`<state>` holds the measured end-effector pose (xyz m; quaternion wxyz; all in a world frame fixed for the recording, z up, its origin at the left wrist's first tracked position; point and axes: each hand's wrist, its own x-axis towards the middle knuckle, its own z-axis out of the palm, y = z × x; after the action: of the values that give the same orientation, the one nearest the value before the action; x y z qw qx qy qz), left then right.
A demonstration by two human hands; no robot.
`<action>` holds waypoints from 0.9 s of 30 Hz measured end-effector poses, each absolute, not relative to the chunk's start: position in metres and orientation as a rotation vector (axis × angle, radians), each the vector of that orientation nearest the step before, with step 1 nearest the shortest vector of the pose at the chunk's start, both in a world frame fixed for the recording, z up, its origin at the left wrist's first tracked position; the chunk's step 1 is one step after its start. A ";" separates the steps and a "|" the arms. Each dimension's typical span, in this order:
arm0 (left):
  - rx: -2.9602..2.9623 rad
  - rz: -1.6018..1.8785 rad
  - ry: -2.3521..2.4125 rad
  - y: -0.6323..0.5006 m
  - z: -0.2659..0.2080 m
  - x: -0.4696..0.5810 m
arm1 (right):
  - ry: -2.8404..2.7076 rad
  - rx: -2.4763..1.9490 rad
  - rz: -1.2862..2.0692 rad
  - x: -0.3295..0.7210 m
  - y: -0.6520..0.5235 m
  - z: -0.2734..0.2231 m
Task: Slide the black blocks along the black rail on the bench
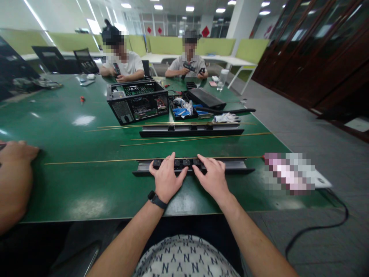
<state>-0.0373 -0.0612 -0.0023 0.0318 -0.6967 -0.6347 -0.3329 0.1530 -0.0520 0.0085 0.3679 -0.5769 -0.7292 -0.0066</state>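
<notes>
In front of me a long black and silver metal rail [239,165] lies on the green table, with several small black blocks [186,162] along its channel. A thin brass-coloured rod [95,162] runs along its far edge and past it at the left. My left hand [168,179] reaches over the rail, thumb on the near side and fingers at the far side, around the black blocks. Beside it, my right hand [213,177] has thumb and index finger around a black block near the middle. The fingers hide parts of the blocks and rod.
Farther back lie a second rail [191,132] and more thin rods [173,142]. Behind stand an open computer case [138,102], a box of gloves [183,109] and a clear bottle [222,80]. At right lies a power strip [321,180]. Another person's arm [14,181] rests at left; two people sit opposite.
</notes>
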 end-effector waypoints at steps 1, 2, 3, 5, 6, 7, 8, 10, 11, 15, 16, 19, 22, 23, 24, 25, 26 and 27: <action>-2.146 -1.027 -1.952 -0.061 -0.002 -0.037 | -1.869 -1.481 -0.021 0.153 -0.052 0.008; -2.146 -1.027 -1.948 -0.061 -0.002 -0.037 | -1.866 -1.481 -0.024 0.152 -0.051 0.008; -2.144 -1.027 -1.946 -0.061 -0.002 -0.037 | -1.862 -1.483 -0.025 0.152 -0.052 0.008; -2.139 -1.023 -1.947 -0.061 -0.001 -0.037 | -1.853 -1.488 -0.020 0.151 -0.052 0.009; -2.136 -1.022 -1.950 -0.061 -0.001 -0.037 | -1.847 -1.493 -0.013 0.151 -0.053 0.009; -2.135 -1.022 -1.954 -0.061 0.000 -0.037 | -1.836 -1.499 -0.002 0.150 -0.053 0.009; -2.136 -1.021 -1.955 -0.061 0.000 -0.037 | -1.825 -1.505 0.013 0.149 -0.053 0.008; -2.139 -1.021 -1.956 -0.061 0.000 -0.037 | -1.812 -1.510 0.061 0.148 -0.054 0.007; -2.139 -1.022 -1.955 -0.061 0.000 -0.037 | -1.808 -1.509 0.088 0.147 -0.054 0.006; -2.132 -1.024 -1.958 -0.061 -0.001 -0.037 | -1.793 -1.507 0.136 0.147 -0.053 0.005; -2.135 -1.025 -1.957 -0.061 -0.001 -0.037 | -1.785 -1.510 0.129 0.147 -0.053 0.005; -2.146 -1.025 -1.962 -0.062 -0.001 -0.037 | -1.739 -1.516 0.102 0.149 -0.054 0.005; -2.151 -1.027 -1.969 -0.062 0.001 -0.037 | -1.681 -1.535 0.083 0.155 -0.055 0.004; -2.152 -1.029 -1.970 -0.062 0.001 -0.037 | -1.668 -1.544 0.079 0.158 -0.055 0.004; -2.153 -1.031 -1.969 -0.062 0.002 -0.037 | -1.657 -1.555 0.074 0.161 -0.056 0.004; -2.151 -1.032 -1.969 -0.062 0.002 -0.037 | -1.651 -1.566 0.070 0.164 -0.056 0.004; -2.148 -1.033 -1.969 -0.062 0.002 -0.037 | -1.648 -1.577 0.067 0.168 -0.056 0.004; -2.147 -1.033 -1.968 -0.062 0.002 -0.037 | -1.646 -1.586 0.065 0.171 -0.056 0.004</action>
<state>-0.0369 -0.0620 0.0019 0.0258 -0.6945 -0.6367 -0.3342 0.1711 -0.0562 0.0038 0.4144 -0.6313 -0.6551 0.0259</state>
